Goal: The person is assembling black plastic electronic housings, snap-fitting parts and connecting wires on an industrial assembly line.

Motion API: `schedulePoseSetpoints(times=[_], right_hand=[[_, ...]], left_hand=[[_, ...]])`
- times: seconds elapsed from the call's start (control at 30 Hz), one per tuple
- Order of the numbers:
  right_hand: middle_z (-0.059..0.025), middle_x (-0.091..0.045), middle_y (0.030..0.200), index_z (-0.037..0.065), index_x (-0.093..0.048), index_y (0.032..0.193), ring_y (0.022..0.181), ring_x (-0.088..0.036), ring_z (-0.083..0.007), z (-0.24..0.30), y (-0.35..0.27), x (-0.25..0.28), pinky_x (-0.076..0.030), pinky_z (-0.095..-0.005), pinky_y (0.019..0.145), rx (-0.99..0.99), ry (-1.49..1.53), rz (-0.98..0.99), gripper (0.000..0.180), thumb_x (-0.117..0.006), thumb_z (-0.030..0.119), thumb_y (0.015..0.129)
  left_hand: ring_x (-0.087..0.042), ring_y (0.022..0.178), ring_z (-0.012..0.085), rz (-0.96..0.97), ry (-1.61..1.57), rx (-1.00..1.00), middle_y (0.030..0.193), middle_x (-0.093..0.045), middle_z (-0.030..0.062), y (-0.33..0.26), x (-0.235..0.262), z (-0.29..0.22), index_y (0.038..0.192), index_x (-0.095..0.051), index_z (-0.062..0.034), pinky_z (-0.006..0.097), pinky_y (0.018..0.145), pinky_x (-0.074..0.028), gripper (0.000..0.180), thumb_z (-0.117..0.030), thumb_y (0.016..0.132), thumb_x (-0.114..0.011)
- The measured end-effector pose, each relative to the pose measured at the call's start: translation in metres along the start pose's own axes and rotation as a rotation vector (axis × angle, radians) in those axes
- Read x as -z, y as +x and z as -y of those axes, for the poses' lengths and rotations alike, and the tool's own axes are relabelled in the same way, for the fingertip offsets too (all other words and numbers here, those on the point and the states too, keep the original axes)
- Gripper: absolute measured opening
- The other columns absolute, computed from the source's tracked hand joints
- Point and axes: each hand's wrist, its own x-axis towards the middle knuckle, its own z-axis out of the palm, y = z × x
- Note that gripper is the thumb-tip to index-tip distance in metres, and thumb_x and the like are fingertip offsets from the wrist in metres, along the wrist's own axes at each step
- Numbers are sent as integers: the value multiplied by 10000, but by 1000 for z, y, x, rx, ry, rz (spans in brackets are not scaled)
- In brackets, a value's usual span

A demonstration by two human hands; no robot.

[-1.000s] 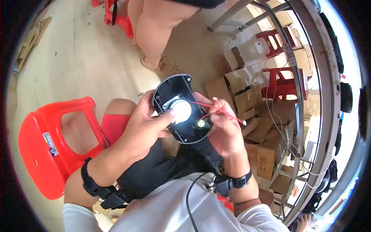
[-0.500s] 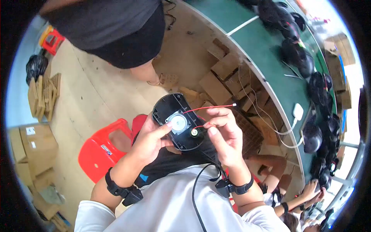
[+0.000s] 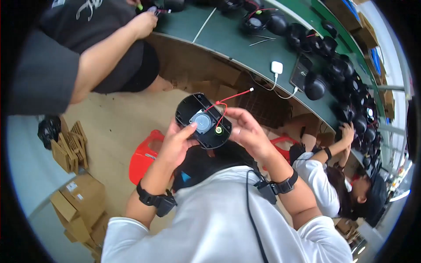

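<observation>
The right hand [image 3: 247, 131] has come in to the edge of the black housing [image 3: 210, 135], loosely curled (any hold unclear); the left hand [image 3: 176, 143] pinches it above the lap [image 3: 219, 160], likely bearing its weight.

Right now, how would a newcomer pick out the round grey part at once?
From the green table, look down the picture to the left hand holding a black shell. The round grey part sits near the shell's middle. It is much bigger than the small yellowish round part to its lower right.
</observation>
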Motion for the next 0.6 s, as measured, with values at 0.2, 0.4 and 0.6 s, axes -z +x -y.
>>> schedulePoseSetpoints(times=[0.2,0.4,0.6], right_hand=[[-95,-473,1385,56,-383,1446,1226,-554,-189,19,-22,-27,-491,-336,1024,26,-46,-156,669,-727,-20,878],[-88,-509,1333,16,-416,1417,1200,-558,-186,47,-30,-33,-497,-351,1010,174,-15,-313,616,-708,-30,877],[-90,-558,1261,-11,-432,1414,1129,-588,-152,111,-45,-76,-523,-312,936,175,25,-320,600,-693,-26,874]], left_hand=[[-638,1110,203,121,166,-8,1281,-597,77,26,-25,-24,1403,-428,-124,405,785,-603,499,-158,959,-651],[-613,1093,164,297,483,-44,1301,-544,79,29,-62,-79,1448,-325,-90,322,799,-569,638,-157,937,-700],[-553,1203,184,293,442,-191,1315,-547,106,15,-98,-113,1438,-374,-47,349,1034,-459,733,-69,828,-781]])
